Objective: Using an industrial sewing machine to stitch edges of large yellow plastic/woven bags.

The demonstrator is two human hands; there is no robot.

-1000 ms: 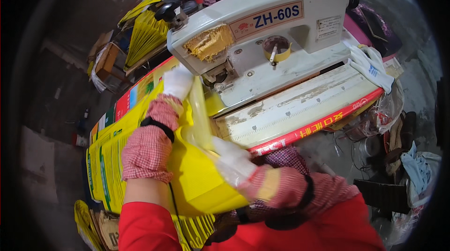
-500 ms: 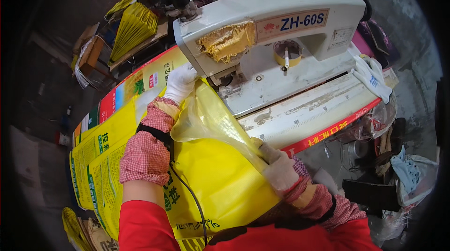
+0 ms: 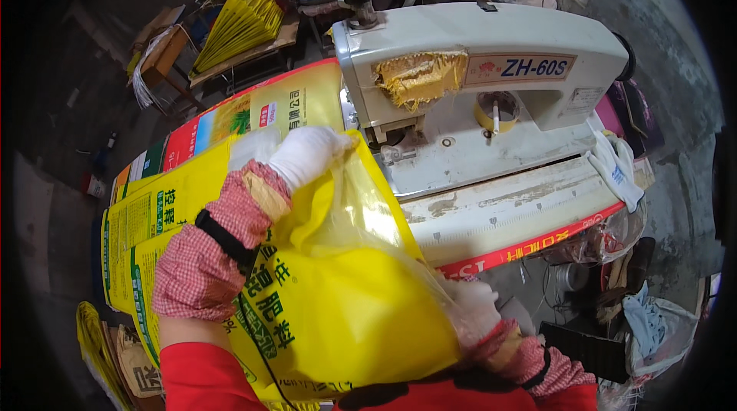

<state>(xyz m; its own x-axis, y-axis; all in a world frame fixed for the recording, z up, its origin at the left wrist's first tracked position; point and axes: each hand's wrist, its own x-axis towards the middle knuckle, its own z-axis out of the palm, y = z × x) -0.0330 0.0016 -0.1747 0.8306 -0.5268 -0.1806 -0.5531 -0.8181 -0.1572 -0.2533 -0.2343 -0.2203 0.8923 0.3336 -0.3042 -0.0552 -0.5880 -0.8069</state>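
Left hand pinching our yellow bag by its top corner | right hand at its right edge — blurred, we cannot tell its grip | bag lower centre, edge facing right — long axis seemingly leftward.

I watch through the left of two side-by-side fisheye lenses worn on the head, looking down and forward over the wearer's red sleeves, which enter along the lower edge. The yellow bag lies close below me, at arm's length, seen from above and filling the lower middle. The white sewing machine stands a little farther off, right of centre, its front toward me. The yellow stack at upper left is well beyond, small. My wide view rounds into black at the sides.
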